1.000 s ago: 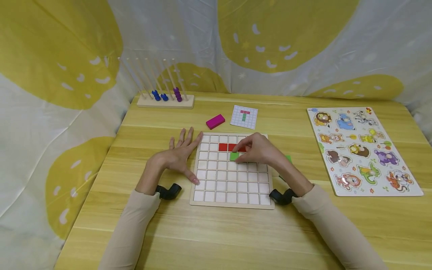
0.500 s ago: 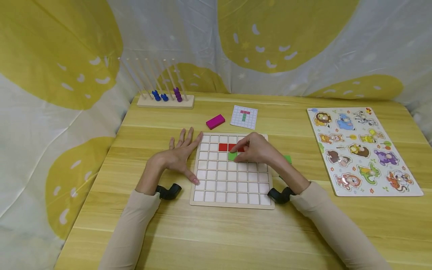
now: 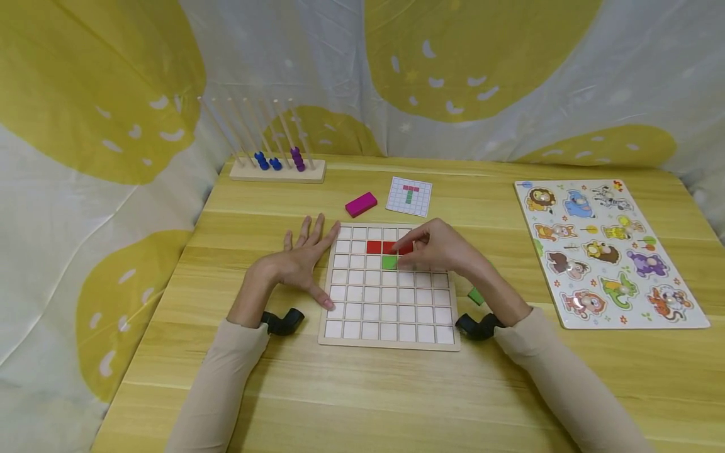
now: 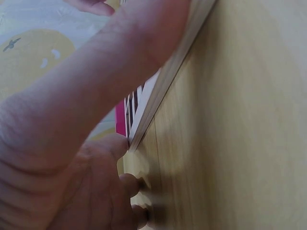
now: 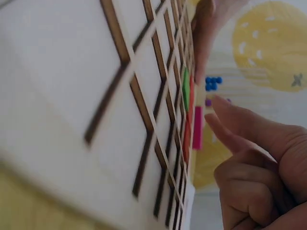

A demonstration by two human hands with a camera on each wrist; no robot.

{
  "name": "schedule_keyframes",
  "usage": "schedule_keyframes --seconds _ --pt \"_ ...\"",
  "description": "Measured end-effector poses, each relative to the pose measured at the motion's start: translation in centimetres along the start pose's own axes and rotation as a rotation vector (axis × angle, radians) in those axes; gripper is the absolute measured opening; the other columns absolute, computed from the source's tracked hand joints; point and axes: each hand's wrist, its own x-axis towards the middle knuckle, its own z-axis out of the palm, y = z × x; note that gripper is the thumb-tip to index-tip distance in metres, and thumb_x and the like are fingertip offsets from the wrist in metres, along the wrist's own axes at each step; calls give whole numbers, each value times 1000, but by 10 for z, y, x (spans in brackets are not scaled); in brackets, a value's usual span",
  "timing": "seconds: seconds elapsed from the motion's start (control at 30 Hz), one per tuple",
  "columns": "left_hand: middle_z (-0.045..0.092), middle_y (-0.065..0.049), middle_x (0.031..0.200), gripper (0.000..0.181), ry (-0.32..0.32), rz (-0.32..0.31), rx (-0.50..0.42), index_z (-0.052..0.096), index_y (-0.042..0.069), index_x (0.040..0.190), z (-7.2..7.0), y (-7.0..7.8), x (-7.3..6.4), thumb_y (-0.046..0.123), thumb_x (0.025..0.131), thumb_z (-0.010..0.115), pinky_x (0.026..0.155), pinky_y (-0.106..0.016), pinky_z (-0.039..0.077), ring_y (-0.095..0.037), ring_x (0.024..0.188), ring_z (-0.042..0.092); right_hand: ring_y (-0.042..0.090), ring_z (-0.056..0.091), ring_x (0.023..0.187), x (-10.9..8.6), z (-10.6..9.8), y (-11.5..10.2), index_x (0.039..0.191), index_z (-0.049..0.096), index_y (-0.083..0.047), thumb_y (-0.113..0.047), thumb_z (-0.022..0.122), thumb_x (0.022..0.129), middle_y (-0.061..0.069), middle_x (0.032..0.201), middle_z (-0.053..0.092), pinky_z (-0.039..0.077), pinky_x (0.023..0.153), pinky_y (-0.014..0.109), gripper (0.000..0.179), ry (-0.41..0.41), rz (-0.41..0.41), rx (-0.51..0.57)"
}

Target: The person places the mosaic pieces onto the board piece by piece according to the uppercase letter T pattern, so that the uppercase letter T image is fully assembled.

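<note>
A wooden grid board (image 3: 389, 347) with square cells lies on the table. Red tiles (image 3: 374, 247) sit in a row near its far side. Just below the middle red one, a green tile (image 3: 389, 262) fills a cell. My right hand (image 3: 444, 248) hovers over the board beside that green tile, thumb and index finger apart with nothing between them; its other fingers are curled in the right wrist view. My left hand (image 3: 300, 264) spreads at the board's left edge, index fingertip at the far corner and thumb on the side rim.
Behind the board lie a magenta block (image 3: 361, 204) and a pattern card (image 3: 409, 196). A bead rack (image 3: 277, 171) stands at the back left. An animal puzzle board (image 3: 612, 255) lies to the right. Another green tile (image 3: 476, 296) shows beside my right forearm.
The green tile has shifted slightly left into its cell, and my right hand has let go of it and drawn back a little to the right. My left hand stays put.
</note>
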Motion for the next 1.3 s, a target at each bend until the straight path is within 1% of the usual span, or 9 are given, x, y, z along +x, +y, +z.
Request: schedule_keyframes --seconds 0.17,0.27,0.37,0.5,0.63,0.7,0.8,0.97,1.3 --pt "-34 -16 167 156 2 1 3 -16 20 165 0 -1 0 55 62 95 121 -70 -19 -40 154 -35 14 30 59 -13 -25 14 115 80 -12 -22 85 87 -4 59 32 25 56 26 30 13 4 8" --pt "-34 -17 167 156 3 2 5 -16 20 165 0 -1 -1 55 62 96 121 -70 -19 -40 154 -35 12 29 58 -24 -40 25 116 79 -11 -24 84 88 -5 60 32 27 56 26 31 20 5 2" --pt "-35 -16 167 156 1 1 3 -16 20 165 0 -1 -2 54 63 96 121 -70 -20 -40 154 -35 10 28 58 -35 -54 36 117 78 -8 -21 83 89 -5 60 30 29 56 26 32 22 -2 17" --pt "-35 -17 167 155 0 3 -5 -16 19 165 0 -2 -3 54 63 96 121 -70 -20 -40 153 -36 10 28 57 -49 -70 48 120 76 -7 -17 81 90 -5 59 31 28 54 29 32 24 24 17" --pt "-35 -17 167 155 3 4 -9 -17 19 165 0 -2 -3 53 64 96 121 -70 -20 -41 153 -36 11 29 61 -56 -82 60 124 74 -7 -19 80 92 -5 61 31 30 56 30 35 6 63 -30" --pt "-34 -17 167 156 5 7 -3 -17 19 165 -1 -2 -4 53 63 96 121 -70 -20 -41 153 -36 10 28 61 -58 -86 66 125 74 -8 -20 81 90 -5 62 29 30 57 30 37 -2 73 -53" --pt "-35 -18 167 156 4 12 2 -16 18 165 -1 -1 -4 52 63 97 121 -70 -20 -41 153 -35 9 25 59 -59 -90 73 126 73 -7 -20 83 88 -5 64 26 29 57 29 42 -18 86 -47" --pt "-36 -18 166 156 -4 17 3 -17 18 165 -1 -1 -2 52 63 96 120 -71 -20 -41 153 -36 8 24 57 -61 -93 81 129 71 -5 -18 85 86 -5 64 29 28 54 28 47 -67 120 -25" --pt "-35 -18 166 156 -6 15 2 -16 17 165 -2 1 -1 52 63 97 121 -71 -20 -41 153 -36 8 26 58 -59 -92 83 126 67 2 -8 86 80 -5 63 28 29 56 25 51 -165 143 55"
